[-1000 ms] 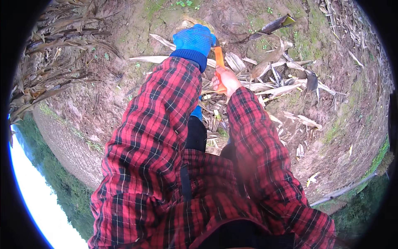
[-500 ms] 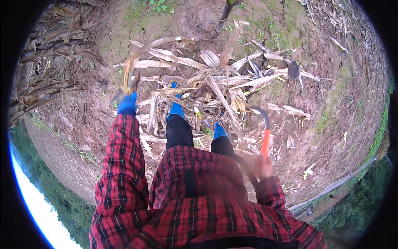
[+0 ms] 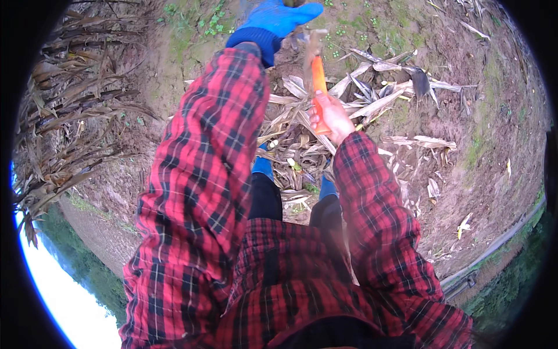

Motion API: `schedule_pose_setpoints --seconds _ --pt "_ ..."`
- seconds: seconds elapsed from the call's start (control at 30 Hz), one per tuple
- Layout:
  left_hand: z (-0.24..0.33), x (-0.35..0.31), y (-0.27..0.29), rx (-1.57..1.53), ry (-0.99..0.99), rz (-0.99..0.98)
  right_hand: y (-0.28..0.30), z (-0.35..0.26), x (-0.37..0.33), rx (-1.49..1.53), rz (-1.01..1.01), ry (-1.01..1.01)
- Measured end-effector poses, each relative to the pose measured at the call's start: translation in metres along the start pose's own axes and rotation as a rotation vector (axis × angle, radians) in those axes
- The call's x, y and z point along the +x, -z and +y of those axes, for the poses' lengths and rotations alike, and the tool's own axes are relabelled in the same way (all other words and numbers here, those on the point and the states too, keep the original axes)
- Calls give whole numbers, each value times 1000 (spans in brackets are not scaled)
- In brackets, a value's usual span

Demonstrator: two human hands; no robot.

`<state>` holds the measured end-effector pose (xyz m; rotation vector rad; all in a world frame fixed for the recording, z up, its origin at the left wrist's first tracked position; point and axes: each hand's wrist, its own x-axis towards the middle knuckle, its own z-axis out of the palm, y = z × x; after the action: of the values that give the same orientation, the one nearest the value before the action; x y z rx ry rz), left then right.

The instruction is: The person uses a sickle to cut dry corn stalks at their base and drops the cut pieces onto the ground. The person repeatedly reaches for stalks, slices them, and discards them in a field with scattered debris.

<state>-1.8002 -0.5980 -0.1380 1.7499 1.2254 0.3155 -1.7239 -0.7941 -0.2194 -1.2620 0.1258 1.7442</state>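
Observation:
My left hand (image 3: 273,24), in a blue knitted glove, is at the far edge of the view. It closes round an upright dark-green corn stalk (image 3: 294,2), thumb stretched out to the right; the fingertips are partly cut off. Just right of and below it, my bare right hand (image 3: 332,116) grips the orange handle of a sickle (image 3: 318,75). The sickle points away from me, its blade blurred close to the glove and the stalk's foot. Below both hands, cut dry corn stalks and leaves (image 3: 290,125) lie in a loose heap.
My blue boots (image 3: 263,166) stand at the heap's near side. A thick row of dry stalks (image 3: 81,99) lies on the left. Reddish soil (image 3: 465,157) with scattered leaves spreads to the right. Small green weeds (image 3: 212,20) grow at the far side.
My left hand has swung from the left to the far middle, leaving the dry stalk it held and taking the upright one. My right hand has brought the sickle forward from near my right leg.

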Motion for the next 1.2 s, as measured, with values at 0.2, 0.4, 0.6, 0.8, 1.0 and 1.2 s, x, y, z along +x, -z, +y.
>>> schedule_pose_setpoints --seconds 0.2,0.4,0.6,0.8,1.0,1.2 --pt "0 -15 -37 176 155 149 13 20 6 26 43 -60" --pt "-17 -22 -40 85 173 150 -6 22 26 253 -6 -108" --pt "-84 -11 -53 -628 453 324 56 101 -125 220 110 -254" --pt "-260 -140 -2 143 821 -110 198 193 -271 -44 750 -431" --pt "-274 -162 0 563 672 61 198 175 -180 -321 485 -365" --pt "-192 14 -25 1085 118 -197 89 154 -8 -86 269 -198"
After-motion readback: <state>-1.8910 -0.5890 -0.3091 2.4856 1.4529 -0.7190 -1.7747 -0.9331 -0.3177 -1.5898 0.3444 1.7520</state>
